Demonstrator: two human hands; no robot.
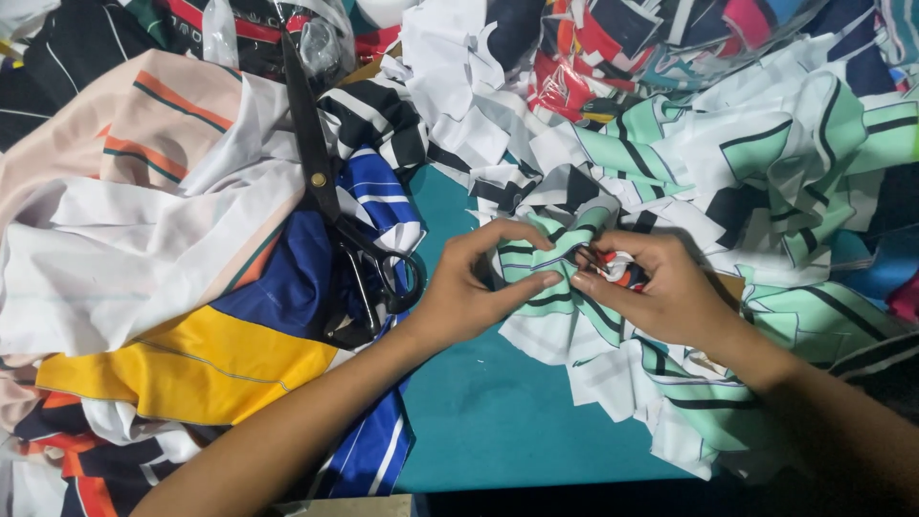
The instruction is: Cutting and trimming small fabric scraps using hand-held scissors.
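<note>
head view, looking straight down: mint-green striped fabric piece (pixel 550 273) bunched at mid-frame over the teal table (pixel 498 412), pinched from both sides. left hand (pixel 469 287) closed on its left edge, thumb and forefinger meeting at the fold. right hand (pixel 661 287) closed on the right part of the same piece, fingertips touching those of the left, also wrapped round a small red-and-white scrap (pixel 620 270) tucked against the palm. more mint-green and white cloth (pixel 766 163) spread just behind and right of the hands, reaching the frame edge. large black scissors (pixel 330 201) lying just left of the left hand, blades pointing away toward the top, handles near the wrist, resting on blue striped cloth (pixel 373 201). yellow fabric (pixel 191 369) beside the left forearm. white and peach cloth (pixel 134 211) heaped at far left. black-and-white striped scraps (pixel 378 120) behind the scissors. red and dark pieces (pixel 584 57) piled along the top.
</note>
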